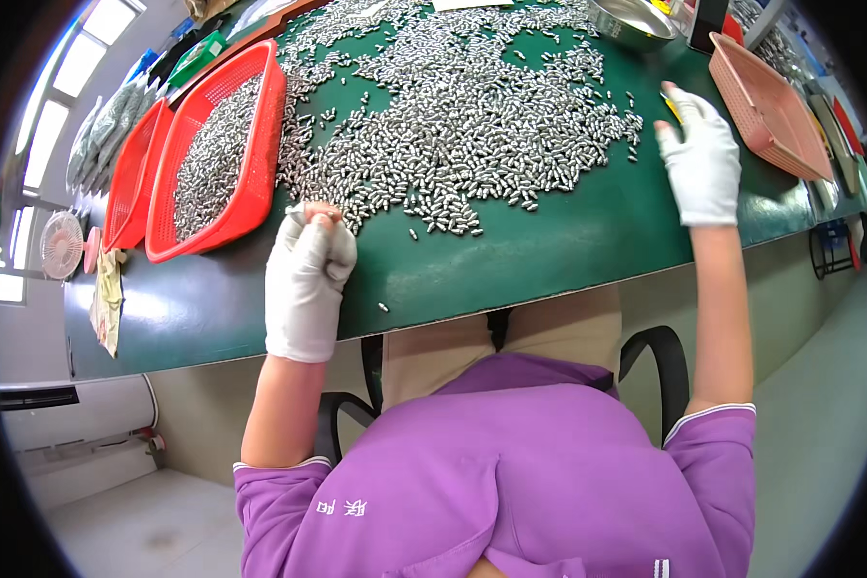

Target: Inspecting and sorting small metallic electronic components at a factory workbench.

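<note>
My left hand [308,279], in a white glove with bare fingertips, is closed in a pinch at the near left edge of a wide heap of small silvery metal pieces [472,125]. What its fingers hold, if anything, is too small to make out. Past the heap's right side, my right hand [701,159], gloved the same way, hovers with thumb and forefinger apart. A narrow yellow item [673,109] shows between them; whether they touch it is unclear. One loose metal piece [383,307] lies by the table's front edge.
A red plastic basket [268,144] full of the same pieces stands at the left, with another red basket [130,183] beside it. At the right are a pink basket [771,111] and a steel bowl [636,34]. All rest on the green tabletop [511,260].
</note>
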Demonstrator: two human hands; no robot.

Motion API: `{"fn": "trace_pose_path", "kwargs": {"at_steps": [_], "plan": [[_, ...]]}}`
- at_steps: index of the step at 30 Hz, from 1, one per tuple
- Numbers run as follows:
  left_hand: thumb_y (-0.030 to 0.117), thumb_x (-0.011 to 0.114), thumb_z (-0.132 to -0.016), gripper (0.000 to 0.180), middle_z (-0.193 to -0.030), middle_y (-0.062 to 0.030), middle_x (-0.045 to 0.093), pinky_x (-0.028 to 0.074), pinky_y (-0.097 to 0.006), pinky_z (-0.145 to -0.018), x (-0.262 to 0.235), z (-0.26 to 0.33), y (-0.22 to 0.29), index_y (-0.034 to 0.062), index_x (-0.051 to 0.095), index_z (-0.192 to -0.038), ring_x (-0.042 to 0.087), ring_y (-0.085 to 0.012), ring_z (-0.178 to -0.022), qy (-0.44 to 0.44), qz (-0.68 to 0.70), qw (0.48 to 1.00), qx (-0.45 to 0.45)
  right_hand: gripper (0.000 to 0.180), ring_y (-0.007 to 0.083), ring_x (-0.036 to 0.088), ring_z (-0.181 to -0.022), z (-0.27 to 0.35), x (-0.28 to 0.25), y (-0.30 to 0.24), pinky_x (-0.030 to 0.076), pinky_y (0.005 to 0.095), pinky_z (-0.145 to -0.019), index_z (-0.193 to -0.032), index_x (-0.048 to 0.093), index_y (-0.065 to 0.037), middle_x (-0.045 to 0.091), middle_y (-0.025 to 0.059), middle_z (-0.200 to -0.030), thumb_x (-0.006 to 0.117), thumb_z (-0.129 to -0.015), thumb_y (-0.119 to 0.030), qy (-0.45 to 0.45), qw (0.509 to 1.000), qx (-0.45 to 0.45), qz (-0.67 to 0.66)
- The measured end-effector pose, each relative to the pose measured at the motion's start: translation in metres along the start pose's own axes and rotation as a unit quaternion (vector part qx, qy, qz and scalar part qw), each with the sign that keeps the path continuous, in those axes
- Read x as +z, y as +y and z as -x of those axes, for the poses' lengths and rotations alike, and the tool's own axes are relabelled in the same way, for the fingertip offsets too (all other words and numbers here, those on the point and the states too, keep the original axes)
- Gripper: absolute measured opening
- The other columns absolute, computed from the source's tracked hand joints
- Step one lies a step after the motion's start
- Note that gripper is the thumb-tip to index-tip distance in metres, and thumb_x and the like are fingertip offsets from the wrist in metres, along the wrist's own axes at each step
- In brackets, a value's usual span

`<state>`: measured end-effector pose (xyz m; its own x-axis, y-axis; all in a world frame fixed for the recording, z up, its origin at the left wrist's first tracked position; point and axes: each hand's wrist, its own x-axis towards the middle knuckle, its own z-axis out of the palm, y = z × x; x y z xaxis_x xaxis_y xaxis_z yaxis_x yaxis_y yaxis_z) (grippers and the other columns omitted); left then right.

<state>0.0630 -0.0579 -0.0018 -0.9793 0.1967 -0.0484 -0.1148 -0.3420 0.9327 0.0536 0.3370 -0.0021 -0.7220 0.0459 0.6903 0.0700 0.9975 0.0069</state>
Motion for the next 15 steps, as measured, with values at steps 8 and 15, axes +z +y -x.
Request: {"fn": "trace_pose_path", "kwargs": {"at_steps": [8, 15], "plan": [[0.016, 0.062, -0.093, 0.007, -0.093, -0.0029, 0.057, 0.042, -0.022, -0.062, -0.034, -0.004, 0.021, 0.0094, 0.061, -0.096, 0.046, -0.0096, -0.07, -0.052, 0.286, 0.952, -0.097, 0.008, 0.0254, 0.061, -0.073, 0.031, -0.053, -0.198, 0.05, 0.0387, -0.061, -0.081, 0.058, -0.012, 0.055, 0.0066, -0.074, 0.061, -0.077, -0.019, -0.212, 0.817, -0.349, -0.406], [0.006, 0.062, -0.091, 0.014, -0.103, -0.0069, 0.061, 0.049, -0.023, -0.068, -0.032, -0.002, 0.021, 0.0121, 0.06, -0.103, 0.058, -0.0116, -0.079, -0.088, 0.222, 0.968, -0.08, 0.01, 0.0288, 0.065, -0.069, 0.026, -0.04, -0.225, 0.053, 0.0404, -0.059, -0.068, 0.059, -0.008, 0.058, 0.0108, -0.068, 0.059, -0.076, -0.014, -0.248, 0.811, -0.377, -0.371]]}}
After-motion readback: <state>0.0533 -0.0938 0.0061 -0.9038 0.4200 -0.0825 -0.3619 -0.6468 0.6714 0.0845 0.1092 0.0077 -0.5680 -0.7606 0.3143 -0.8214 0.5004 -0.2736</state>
